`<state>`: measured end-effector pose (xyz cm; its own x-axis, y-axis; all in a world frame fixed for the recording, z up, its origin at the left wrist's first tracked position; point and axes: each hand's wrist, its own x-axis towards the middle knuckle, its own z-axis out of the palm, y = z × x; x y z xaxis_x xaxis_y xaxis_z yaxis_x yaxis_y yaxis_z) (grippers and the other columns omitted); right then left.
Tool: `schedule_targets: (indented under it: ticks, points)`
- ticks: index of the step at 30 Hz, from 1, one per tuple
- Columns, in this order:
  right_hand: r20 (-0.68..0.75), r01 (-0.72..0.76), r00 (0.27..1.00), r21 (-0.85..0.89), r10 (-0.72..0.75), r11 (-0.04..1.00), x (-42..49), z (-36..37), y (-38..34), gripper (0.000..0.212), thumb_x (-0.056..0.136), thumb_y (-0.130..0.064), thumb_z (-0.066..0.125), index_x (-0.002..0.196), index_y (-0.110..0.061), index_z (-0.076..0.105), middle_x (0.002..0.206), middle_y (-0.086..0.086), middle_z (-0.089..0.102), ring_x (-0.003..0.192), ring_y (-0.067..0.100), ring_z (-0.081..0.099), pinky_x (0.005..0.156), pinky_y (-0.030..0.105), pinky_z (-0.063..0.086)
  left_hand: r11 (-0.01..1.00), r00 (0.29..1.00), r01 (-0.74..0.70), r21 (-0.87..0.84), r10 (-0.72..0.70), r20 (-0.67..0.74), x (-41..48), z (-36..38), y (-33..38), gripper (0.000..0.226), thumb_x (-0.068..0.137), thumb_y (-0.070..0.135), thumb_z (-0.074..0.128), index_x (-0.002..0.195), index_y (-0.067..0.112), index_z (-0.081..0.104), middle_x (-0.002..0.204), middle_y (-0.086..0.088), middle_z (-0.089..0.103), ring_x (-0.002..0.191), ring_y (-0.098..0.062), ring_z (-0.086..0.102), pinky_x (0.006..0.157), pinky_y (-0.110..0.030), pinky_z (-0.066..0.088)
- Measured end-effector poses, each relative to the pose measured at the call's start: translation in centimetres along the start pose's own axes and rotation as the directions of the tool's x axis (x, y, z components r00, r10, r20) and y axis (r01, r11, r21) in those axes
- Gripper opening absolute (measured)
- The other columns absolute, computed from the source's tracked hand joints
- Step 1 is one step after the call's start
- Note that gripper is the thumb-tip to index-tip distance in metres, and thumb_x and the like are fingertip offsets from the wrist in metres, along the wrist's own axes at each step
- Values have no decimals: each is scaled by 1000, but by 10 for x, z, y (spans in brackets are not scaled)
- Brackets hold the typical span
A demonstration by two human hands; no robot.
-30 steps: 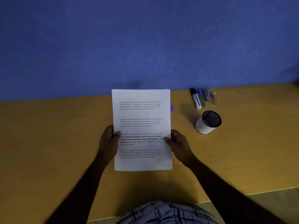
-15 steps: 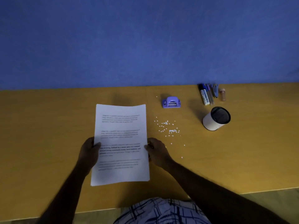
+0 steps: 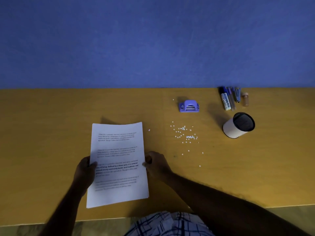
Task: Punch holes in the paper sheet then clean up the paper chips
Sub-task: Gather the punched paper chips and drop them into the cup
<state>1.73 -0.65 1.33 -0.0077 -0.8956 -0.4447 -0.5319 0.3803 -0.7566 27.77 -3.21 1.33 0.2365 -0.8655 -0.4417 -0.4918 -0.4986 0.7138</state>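
**Head view: printed sheet in both hands, chips loose on worktop**

Paper sheet [image 3: 117, 164]: lower centre-left of the frame, over the yellow worktop [image 3: 51, 133]. Left hand [image 3: 84, 174] grips its left edge, thumb on top. Right hand [image 3: 157, 165] pinches its right edge.
Paper chips [image 3: 185, 135]: scattered right of centre, apart from the sheet.
Purple hole punch [image 3: 189, 106]: just above the chips.
White pen cup [image 3: 238, 125]: right of the chips.
Markers [image 3: 229, 98] and small bottle [image 3: 245, 99]: upper right.
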Motion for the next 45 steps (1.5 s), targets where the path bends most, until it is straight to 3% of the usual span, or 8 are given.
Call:
schedule_targets:
  ticks: [4,7,11,17,22,28,38,45]
  points:
    - [-14,37,999,-70,-38,997,2,1,-1,26,88,-17,67,114,-13,65,113,3,70,97,16,67,83,30,57,999,1000,-9,36,9,3,1,-1,1,28,96,12,48,122,8,57,104,-12,65,89,-30,62,72,-41,50]
    - [-9,51,999,-134,-53,990,5,0,-3,9,86,-19,68,88,-17,59,101,7,69,90,20,66,79,35,58,997,999,-39,72,42,-34,3,-2,3,27,95,15,52,120,11,61,101,-10,67,86,-29,63,71,-39,51]
    - [-20,54,998,-195,-59,979,7,-5,0,24,85,-24,68,77,-17,47,85,2,56,81,17,55,75,36,51,980,989,-84,183,105,-108,7,-5,3,10,90,14,61,93,6,66,86,-14,68,79,-36,63,68,-45,54]
    - [-28,66,997,-193,-73,979,10,-15,5,23,85,-29,65,89,-7,57,89,8,61,81,21,57,74,42,52,923,984,-81,377,133,-115,9,4,6,40,88,26,65,119,2,58,112,-24,60,107,-43,55,93,-54,49]
    - [-135,118,980,-189,-145,975,14,-38,13,14,83,-24,61,86,-10,58,82,5,61,74,20,57,70,43,52,861,928,-303,408,365,-81,1,43,43,52,84,24,70,130,8,53,130,-17,53,121,-35,50,102,-54,43]
    - [-198,134,962,-260,-189,956,29,-82,28,15,86,-23,63,98,-13,65,91,2,64,78,12,54,71,24,42,748,823,-565,348,540,175,5,96,89,45,86,27,68,128,18,55,129,-4,55,124,-24,48,101,-43,39]
    - [-257,58,950,-417,-179,907,107,-138,2,44,92,-32,59,129,-9,55,132,10,56,121,26,53,99,39,48,661,735,-676,328,570,366,22,145,137,47,88,26,64,131,14,51,131,-6,52,125,-23,48,103,-41,44]
    - [-248,-24,962,-488,-113,873,172,-143,-18,70,93,-34,57,146,0,27,153,17,30,139,35,35,103,44,45,626,761,-648,434,505,408,20,180,138,73,90,48,55,149,14,28,162,-7,12,148,-26,17,115,-41,32]
